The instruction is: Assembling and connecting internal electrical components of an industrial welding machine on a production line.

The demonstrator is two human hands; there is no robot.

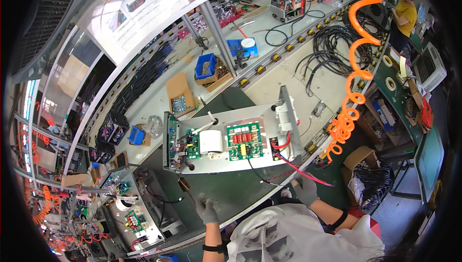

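A metal chassis (216,164) stands in front of me, holding a green circuit board (244,142) and a white cylindrical part (211,142). Red and blue wires (303,171) trail from its right end toward the bench edge. My left hand (207,210), in a grey glove, is over the dark green mat (240,185) with its fingers stretched forward. A small brown-ended piece (183,183) lies just beyond its fingertips; whether they touch is unclear. At the bench edge, my gloved right hand (306,192) is near the wire ends, its fingers loosely extended and apart, with no object discernible in them.
Another open chassis (144,214) stands to the left. Screw boxes (180,99) and blue bins (205,67) sit behind. An orange coiled hose (353,77) hangs at the right, near black cables (332,45). A person (403,17) works at the far right.
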